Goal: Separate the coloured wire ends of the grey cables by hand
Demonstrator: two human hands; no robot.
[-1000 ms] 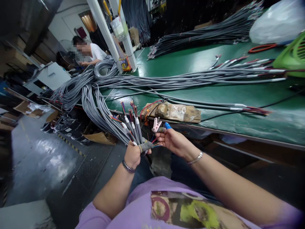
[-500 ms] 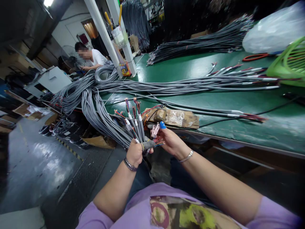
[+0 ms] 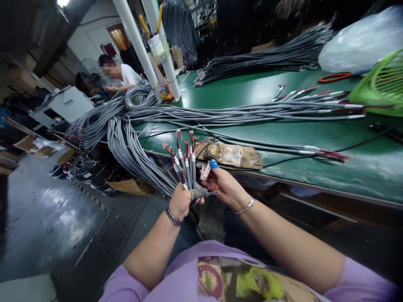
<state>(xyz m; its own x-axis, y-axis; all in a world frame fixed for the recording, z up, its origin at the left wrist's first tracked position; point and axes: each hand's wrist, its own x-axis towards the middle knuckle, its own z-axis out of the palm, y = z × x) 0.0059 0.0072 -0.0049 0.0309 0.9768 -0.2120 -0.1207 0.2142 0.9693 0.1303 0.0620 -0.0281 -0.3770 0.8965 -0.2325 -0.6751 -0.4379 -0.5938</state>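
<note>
My left hand, its thumb in a grey cover, is closed around the ends of several grey cables. Their white-banded tips fan upward, with coloured wires and bare copper strands showing. A few thin wires stick out past the thumb toward my right hand. That hand, with a blue cover on one fingertip, has its fingers curled around a small pale pink clip. Part of its fingers is hidden behind the palm. The cable lengths run from my left hand up over the bench edge.
On the green bench lie long grey cables, a taped wooden block, dark cables, a plastic bag, orange-handled tool and green basket. A person sits beyond the white posts.
My left hand and the cable ends it holds have shifted slightly right, and the fanned tips stand nearer my right hand. The right hand still holds the clip in almost the same place.
</note>
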